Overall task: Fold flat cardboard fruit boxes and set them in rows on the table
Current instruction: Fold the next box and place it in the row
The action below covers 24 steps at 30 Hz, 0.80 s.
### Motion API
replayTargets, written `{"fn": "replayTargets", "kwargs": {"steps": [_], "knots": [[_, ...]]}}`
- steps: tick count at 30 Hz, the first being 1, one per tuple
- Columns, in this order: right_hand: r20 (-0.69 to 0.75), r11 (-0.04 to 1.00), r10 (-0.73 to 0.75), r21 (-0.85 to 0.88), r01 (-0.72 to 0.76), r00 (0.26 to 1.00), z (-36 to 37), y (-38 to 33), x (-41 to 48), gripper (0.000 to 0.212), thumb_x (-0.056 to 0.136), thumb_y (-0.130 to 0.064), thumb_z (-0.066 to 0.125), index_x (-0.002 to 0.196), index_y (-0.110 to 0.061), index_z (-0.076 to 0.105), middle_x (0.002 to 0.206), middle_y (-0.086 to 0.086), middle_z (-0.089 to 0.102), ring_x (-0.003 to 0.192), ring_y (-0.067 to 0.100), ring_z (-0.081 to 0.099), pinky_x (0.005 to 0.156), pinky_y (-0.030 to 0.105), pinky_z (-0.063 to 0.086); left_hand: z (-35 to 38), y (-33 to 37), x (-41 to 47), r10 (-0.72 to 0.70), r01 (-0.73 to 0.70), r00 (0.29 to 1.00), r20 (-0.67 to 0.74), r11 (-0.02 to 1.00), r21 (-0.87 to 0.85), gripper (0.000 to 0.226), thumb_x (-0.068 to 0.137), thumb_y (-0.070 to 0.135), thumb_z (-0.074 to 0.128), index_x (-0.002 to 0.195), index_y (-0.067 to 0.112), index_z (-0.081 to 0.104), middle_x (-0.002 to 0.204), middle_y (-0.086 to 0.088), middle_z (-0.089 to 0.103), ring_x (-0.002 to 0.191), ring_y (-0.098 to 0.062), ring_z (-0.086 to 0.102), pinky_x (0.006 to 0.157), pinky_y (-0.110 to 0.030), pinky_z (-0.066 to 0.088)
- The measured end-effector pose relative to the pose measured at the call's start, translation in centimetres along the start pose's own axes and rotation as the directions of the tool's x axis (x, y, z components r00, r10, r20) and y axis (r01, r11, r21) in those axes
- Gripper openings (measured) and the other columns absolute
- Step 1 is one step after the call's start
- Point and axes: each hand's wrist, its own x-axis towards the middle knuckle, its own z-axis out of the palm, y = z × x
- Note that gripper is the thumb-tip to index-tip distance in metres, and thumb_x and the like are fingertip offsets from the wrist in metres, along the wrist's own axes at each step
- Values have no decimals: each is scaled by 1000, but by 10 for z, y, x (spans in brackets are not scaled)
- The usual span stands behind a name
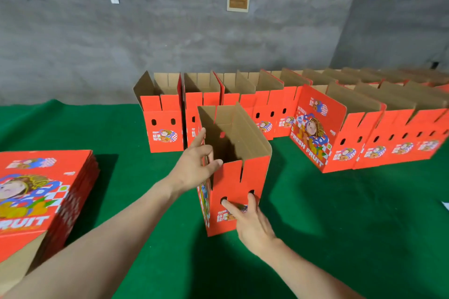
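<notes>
In the middle of the green table (340, 213), both hands are on one upright red fruit box (254, 177).

The left hand (194, 167) grips the box's top near-left corner, thumb lying across the near red flap, index finger stretched up along the left wall, other fingers curled at the edge. The right hand (252, 223) lies spread against the lower near face, straight fingertips reaching the two oval holes. The box stands open-topped, brown inside. To the left lies a stack of flat boxes (36, 189), its top sheet printed with a cartoon face and the readable word "FRUIT". Beyond, a far row (165, 126) of folded boxes runs along the grey wall (170, 31). A nearer row (379, 138) extends right; its end box shows "FRESH FRUIT" on its side. Smaller label print is illegible.
</notes>
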Motion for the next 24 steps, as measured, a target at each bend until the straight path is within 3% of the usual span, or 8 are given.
{"fn": "replayTargets", "kwargs": {"steps": [5, 8, 10, 12, 14, 18, 20, 24], "knots": [[-58, 992, 122, -24, -124, 991, -16, 57, 18, 70, 91, -4, 37, 141, -50, 22, 146, 25, 8, 117, 35, 45, 96, 37, 42, 52, 24, 50, 75, -79, 989, 129, 996, 28, 33, 77, 23, 76, 61, 12, 50, 159, -6, 6, 136, 7, 0, 98, -8, 21], [-97, 976, 205, -56, -211, 974, -27, 104, 33, 70, 90, -5, 43, 143, -46, 24, 142, 26, 9, 121, 37, 42, 99, 37, 42, 87, 46, 86, 135, -150, 966, 219, 987, 50, 18, 81, 13, 72, 68, 12, 59, 159, -13, 5, 140, 2, -2, 93, 3, 15], [-111, 959, 272, -48, -279, 956, -35, 136, 45, 72, 88, -5, 47, 143, -45, 25, 141, 25, 11, 123, 37, 40, 100, 36, 42, 110, 58, 109, 144, -162, 953, 266, 986, 46, 12, 87, 7, 63, 98, 7, 67, 158, -13, 11, 143, -4, 2, 99, 3, 11], [-111, 940, 335, -28, -340, 936, -46, 164, 59, 76, 87, -2, 48, 145, -45, 24, 144, 25, 7, 129, 39, 34, 100, 37, 43, 132, 68, 127, 133, -167, 923, 361, 984, 62, 43, 93, 4, 53, 134, 15, 51, 158, -9, 12, 146, -14, 10, 114, -14, 13], [-92, 928, 369, -25, -373, 925, -58, 186, 75, 79, 86, -3, 49, 146, -45, 20, 148, 26, 2, 137, 40, 24, 102, 38, 42, 149, 76, 138, 112, -182, 893, 435, 976, 123, 52, 96, 3, 46, 145, 19, 36, 158, -6, 15, 145, -17, 14, 111, -14, 6], [-114, 915, 373, -121, -386, 921, -71, 208, 105, 70, 87, -26, 56, 144, -44, 19, 143, 22, 16, 134, 36, 26, 103, 43, 38, 159, 64, 146, 52, -123, 914, 403, 981, 151, 47, 97, 6, 44, 143, 15, 39, 152, -4, 32, 141, -16, 27, 104, -8, 11], [-124, 915, 377, -103, -390, 918, -70, 210, 116, 63, 87, -42, 57, 139, -45, 21, 151, 22, 0, 137, 37, 21, 103, 45, 37, 154, 52, 144, -2, -59, 933, 359, 985, 159, 41, 97, 9, 47, 137, 14, 48, 146, -3, 43, 135, -17, 39, 102, -9, 20], [-155, 916, 401, 43, -399, 903, -65, 202, 131, 45, 90, -59, 48, 127, -37, 36, 149, 24, -2, 97, 33, 61, 74, 36, 54, 140, 25, 134, -125, 68, 948, 293, 978, 198, 31, 97, 19, 51, 126, 18, 59, 130, -4, 59, 98, -19, 61, 85, -21, 46]]}}
